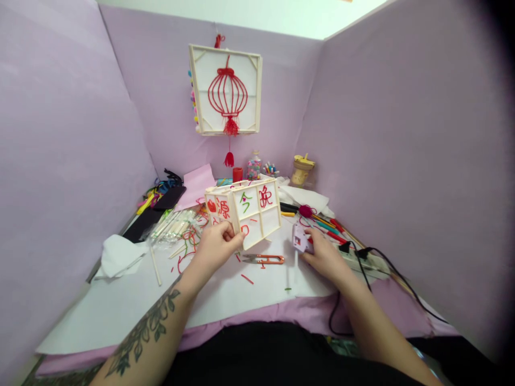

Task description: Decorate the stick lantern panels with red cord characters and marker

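Note:
My left hand (219,244) is closed on the lower corner of a paper lantern box (267,222) with a pale wooden frame, tilted above the table. Red and green yarn characters sit on its white panels, some panels only partly filled. In my right hand (324,254) is a lavender hot glue gun (300,238), held to the right of the lantern and apart from it. A white glue stick (296,262) hangs from the gun. Between my hands, thread snips (271,260) with orange handles lie on the white sheet. Short red yarn scraps (247,279) are beside them.
A finished-looking lantern (251,80) hangs at the back. Bagged sticks (173,228) and a white cloth (120,254) lie left. Pens (333,233), a red yarn ball (306,210), a power strip (370,262) and black cords are right. A pompom jar (254,167) stands behind.

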Demonstrator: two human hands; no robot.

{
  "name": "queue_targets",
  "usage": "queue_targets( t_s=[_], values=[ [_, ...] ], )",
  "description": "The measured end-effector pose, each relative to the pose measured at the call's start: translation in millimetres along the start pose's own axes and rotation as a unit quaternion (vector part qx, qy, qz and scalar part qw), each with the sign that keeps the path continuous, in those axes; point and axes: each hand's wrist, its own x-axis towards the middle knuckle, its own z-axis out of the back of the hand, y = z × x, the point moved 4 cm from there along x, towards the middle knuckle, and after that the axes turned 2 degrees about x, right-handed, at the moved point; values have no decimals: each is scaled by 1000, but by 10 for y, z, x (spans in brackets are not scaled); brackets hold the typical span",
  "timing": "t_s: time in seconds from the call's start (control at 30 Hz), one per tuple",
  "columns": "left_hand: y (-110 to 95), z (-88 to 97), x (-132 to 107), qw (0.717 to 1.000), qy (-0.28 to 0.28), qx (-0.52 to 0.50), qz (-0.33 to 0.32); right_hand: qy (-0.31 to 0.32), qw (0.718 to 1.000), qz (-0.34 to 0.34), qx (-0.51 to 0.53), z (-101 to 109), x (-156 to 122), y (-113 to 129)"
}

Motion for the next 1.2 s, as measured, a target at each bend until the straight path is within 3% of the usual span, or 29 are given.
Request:
queue_targets(
  t_s=[0.1, 0.17, 0.27, 0.4, 0.5, 0.63, 0.97, 1.1, 1.2],
  values=[
    [-3, -1, -1, 1000, 2, -1, 3, 48, 998, 29, -16, 26, -21, -72],
    [-4, -5, -4, 1000, 4, -2, 4, 21, 998, 51, -5, 121, -17, 68],
    [-10, -19, -13, 1000, 8, 1, -1, -73, 989, 106, 65, 251, 9, 549],
    [-10, -41, -22, 1000, 10, 3, -4, -140, 961, 219, 92, 152, 61, 1255],
    [4, -55, -24, 1000, 8, 3, -3, -190, 950, 241, 56, 27, 110, 1488],
    [34, -70, -23, 1000, 5, 6, -7, -229, 944, 236, 11, -14, 159, 1532],
    [42, -85, -27, 1000, 11, 11, -18, -208, 945, 252, -23, -39, 234, 1574],
    [48, -88, -22, 1000, 5, 16, -22, -167, 960, 211, 78, -46, 247, 1510],
    [60, -91, -24, 1000, 4, 20, -22, -119, 962, 135, 207, -71, 240, 1458]
  ],
)
